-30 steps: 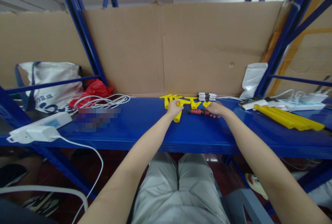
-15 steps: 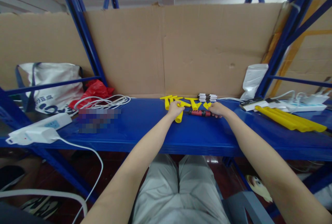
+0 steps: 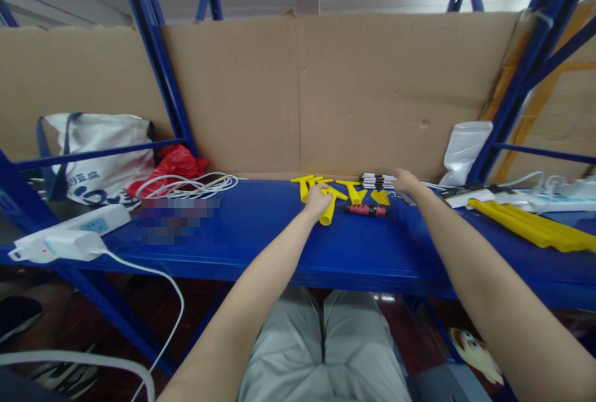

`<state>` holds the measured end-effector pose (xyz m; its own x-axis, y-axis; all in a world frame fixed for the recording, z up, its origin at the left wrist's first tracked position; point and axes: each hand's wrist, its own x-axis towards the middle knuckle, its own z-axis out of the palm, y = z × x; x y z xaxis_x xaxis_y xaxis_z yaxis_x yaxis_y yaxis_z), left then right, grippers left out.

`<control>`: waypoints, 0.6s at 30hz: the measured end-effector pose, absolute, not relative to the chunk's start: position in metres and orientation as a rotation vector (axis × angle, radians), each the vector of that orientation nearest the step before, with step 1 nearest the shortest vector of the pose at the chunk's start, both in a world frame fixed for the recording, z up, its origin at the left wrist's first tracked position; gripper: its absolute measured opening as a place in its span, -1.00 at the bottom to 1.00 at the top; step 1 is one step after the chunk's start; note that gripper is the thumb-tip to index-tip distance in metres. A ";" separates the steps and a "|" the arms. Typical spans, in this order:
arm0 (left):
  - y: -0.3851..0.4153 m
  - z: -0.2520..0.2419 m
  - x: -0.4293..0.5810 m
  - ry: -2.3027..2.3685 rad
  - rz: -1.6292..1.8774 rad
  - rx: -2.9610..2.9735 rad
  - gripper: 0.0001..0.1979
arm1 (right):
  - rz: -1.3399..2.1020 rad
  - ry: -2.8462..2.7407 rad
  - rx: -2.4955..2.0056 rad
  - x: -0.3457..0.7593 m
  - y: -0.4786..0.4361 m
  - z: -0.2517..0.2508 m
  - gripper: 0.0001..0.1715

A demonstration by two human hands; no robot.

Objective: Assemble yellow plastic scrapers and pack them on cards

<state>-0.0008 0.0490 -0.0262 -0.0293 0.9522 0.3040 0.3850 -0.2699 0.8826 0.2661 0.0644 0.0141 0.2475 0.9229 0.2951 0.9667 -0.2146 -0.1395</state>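
Note:
My left hand (image 3: 318, 199) is closed around a yellow T-shaped plastic piece (image 3: 327, 212), whose hollow round end faces me. My right hand (image 3: 406, 182) is over small parts at the right end of a stack of white-and-black strips (image 3: 376, 181); its fingertips are too small and partly hidden to make out. Between the hands lies a red-and-black screwdriver (image 3: 367, 210), its shaft pointing left. Just behind it are small yellow flat pieces (image 3: 380, 197) and another yellow T-shaped piece (image 3: 352, 191). More yellow T-shaped pieces (image 3: 303, 189) stand behind my left hand.
Long yellow tubes (image 3: 521, 225) lie on the right of the blue shelf (image 3: 261, 234). A cardboard panel (image 3: 233, 97) closes off the back. To the left are a power strip (image 3: 79, 231), coiled white cable (image 3: 195, 186), red plastic bag (image 3: 179, 163) and cloth bag (image 3: 100, 150).
My right hand has left the screwdriver, which now lies on the shelf, and has moved back and right to the end of the strips. My left hand keeps the yellow T-shaped piece.

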 end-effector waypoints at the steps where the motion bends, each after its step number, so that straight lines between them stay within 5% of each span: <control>1: 0.049 -0.026 -0.001 1.401 1.299 1.666 -0.67 | -0.212 -1.732 -2.240 0.265 0.067 0.014 -0.31; 18: 0.038 -0.013 -0.005 1.426 1.371 1.517 -0.61 | -0.504 -2.140 -2.225 0.211 0.092 0.011 -0.55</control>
<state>-0.0055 0.0385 -0.0132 -0.1316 0.9578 0.2557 0.2928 -0.2089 0.9331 0.2112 0.0919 0.0109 0.0121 0.9711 0.2385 0.9755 -0.0639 0.2104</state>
